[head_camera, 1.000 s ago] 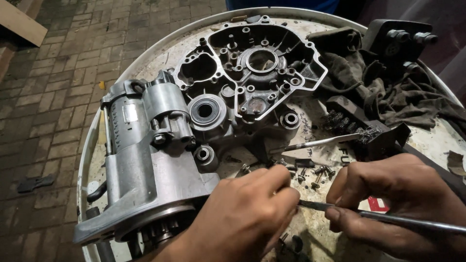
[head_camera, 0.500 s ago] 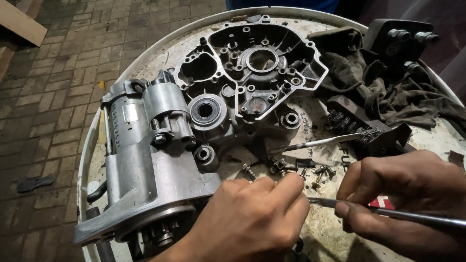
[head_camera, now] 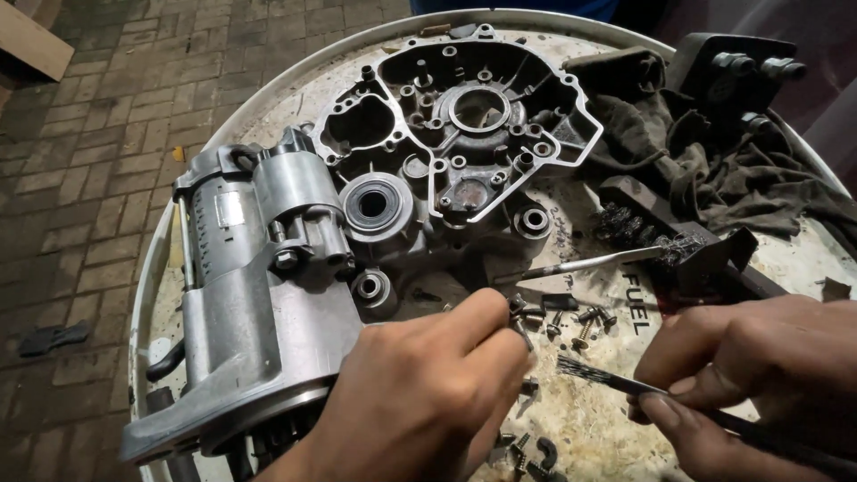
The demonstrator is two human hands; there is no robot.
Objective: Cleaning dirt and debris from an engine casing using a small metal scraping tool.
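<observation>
Left hand (head_camera: 428,393) pinches a small bolt (head_camera: 520,323) near the loose screws (head_camera: 580,326); right hand (head_camera: 759,375), gripping the wire brush (head_camera: 589,373), has drawn back right since a second ago, its bristles now just clear of the bolt.

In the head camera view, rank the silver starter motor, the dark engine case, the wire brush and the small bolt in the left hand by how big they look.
1. Engine case and starter motor: look alike; the motor sits nearer, so unranked.
2. Wire brush, in the right hand.
3. Bolt, pinched by the left hand.
</observation>
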